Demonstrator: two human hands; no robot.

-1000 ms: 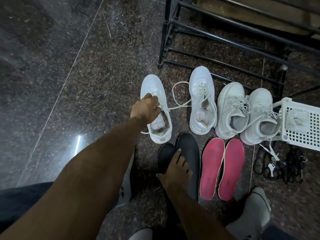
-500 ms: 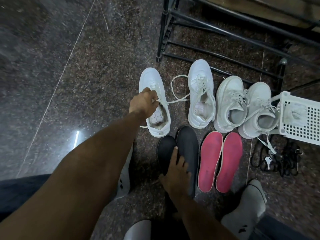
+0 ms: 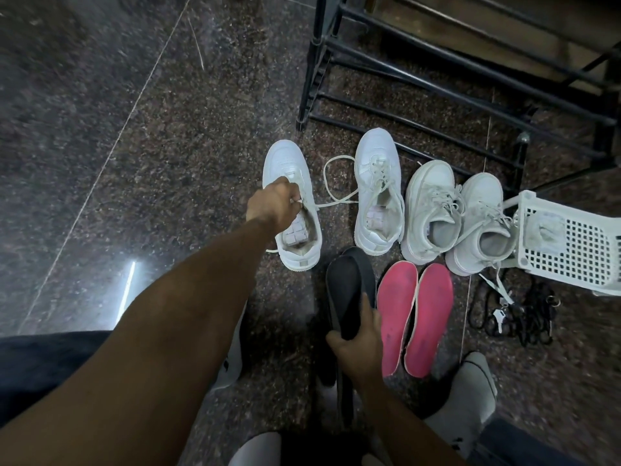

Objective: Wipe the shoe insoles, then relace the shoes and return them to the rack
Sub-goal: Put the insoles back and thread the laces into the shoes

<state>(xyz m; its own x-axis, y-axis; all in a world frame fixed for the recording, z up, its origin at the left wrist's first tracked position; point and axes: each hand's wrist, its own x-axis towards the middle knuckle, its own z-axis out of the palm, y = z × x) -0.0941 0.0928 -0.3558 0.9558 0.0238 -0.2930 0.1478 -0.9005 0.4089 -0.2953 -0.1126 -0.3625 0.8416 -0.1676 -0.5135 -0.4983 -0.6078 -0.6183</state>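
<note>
On the speckled dark stone floor [image 3: 141,136] before the black rack [image 3: 437,79], our left hand [image 3: 274,206] pinched a white shoe [image 3: 292,210]; our right hand [image 3: 358,344] gripped a black insole [image 3: 346,290].

Four white lace-up sneakers stand in a row on the floor, toes toward twelve o'clock: a smooth leather-look pair [image 3: 293,210] [image 3: 378,193] at left, its laces loose, and a chunkier pair [image 3: 431,210] [image 3: 480,223] at three o'clock of it. At six o'clock lie two black foam insoles [image 3: 346,290], overlapping, and two pink insoles [image 3: 415,314] side by side. The black metal shoe rack [image 3: 437,79] stands at twelve o'clock.
</note>
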